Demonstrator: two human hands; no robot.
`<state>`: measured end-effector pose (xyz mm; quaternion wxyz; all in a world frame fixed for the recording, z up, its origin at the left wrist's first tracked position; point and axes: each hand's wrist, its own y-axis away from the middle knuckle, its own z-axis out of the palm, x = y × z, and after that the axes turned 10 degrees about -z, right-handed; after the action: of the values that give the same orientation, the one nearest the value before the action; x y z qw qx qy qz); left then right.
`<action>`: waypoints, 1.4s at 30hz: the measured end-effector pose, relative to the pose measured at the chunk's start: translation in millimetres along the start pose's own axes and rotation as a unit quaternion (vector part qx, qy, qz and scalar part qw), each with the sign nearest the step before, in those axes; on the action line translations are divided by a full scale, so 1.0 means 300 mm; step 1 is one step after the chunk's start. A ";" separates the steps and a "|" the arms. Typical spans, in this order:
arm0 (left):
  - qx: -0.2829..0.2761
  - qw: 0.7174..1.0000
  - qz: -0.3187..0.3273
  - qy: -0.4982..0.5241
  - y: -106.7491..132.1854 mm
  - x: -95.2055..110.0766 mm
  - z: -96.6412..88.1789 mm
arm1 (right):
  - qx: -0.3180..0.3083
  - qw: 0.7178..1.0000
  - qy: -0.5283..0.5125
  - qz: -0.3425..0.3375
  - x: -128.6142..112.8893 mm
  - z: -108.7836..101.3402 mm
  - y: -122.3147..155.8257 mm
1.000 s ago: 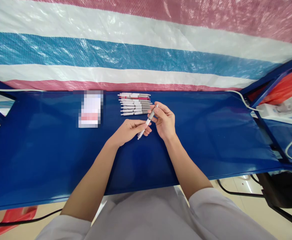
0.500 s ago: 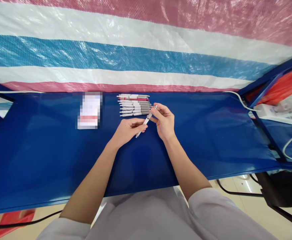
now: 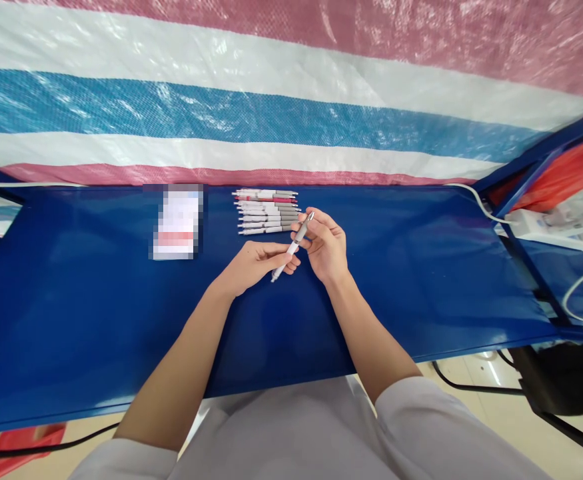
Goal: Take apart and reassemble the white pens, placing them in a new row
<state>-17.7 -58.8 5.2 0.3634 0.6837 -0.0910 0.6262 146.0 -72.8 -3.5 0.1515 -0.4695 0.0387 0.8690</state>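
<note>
A white pen with a grey grip [image 3: 292,248] is held slantwise between both hands above the blue table [image 3: 421,280]. My left hand [image 3: 254,263] pinches its lower white end, fingers curled. My right hand [image 3: 324,243] grips the upper grey end, fingers closed round it. Just behind the hands lies a neat row of several similar pens [image 3: 265,212], side by side on the table, one with a pink barrel.
A blurred white and pink card or box [image 3: 177,221] lies left of the pen row. A striped plastic tarp [image 3: 271,100] hangs behind the table. A white power strip [image 3: 556,223] and cables sit at the right, beyond the table's edge.
The pen has stayed between both hands, tilting slightly and shifting a little within the fingers. The hands remain in nearly the same spot.
</note>
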 end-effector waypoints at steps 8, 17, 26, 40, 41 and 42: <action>0.111 0.992 0.053 -0.032 -0.011 -0.018 0.004 | 0.020 0.998 0.049 -0.033 -0.002 0.005 0.002; 0.235 0.950 0.126 -0.163 -0.028 -0.045 0.029 | 0.049 0.995 0.077 -0.037 0.009 0.005 -0.003; 0.063 0.995 0.055 -0.055 -0.008 -0.013 0.001 | 0.011 0.999 0.015 -0.028 -0.013 0.006 0.002; 0.202 0.968 0.103 -0.111 -0.018 -0.033 0.026 | 0.028 0.997 0.053 -0.045 0.005 0.007 0.002; 0.187 0.971 0.095 -0.114 -0.016 -0.031 0.022 | 0.031 0.997 0.055 -0.040 0.005 0.006 0.002; 0.161 0.977 0.085 -0.111 -0.014 -0.029 0.018 | 0.030 0.997 0.055 -0.035 0.004 0.006 0.001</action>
<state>-12.8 -61.8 -4.1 0.1815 0.7883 -0.0861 0.5816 143.9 -72.6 -3.6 0.1935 -0.5132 0.0569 0.8342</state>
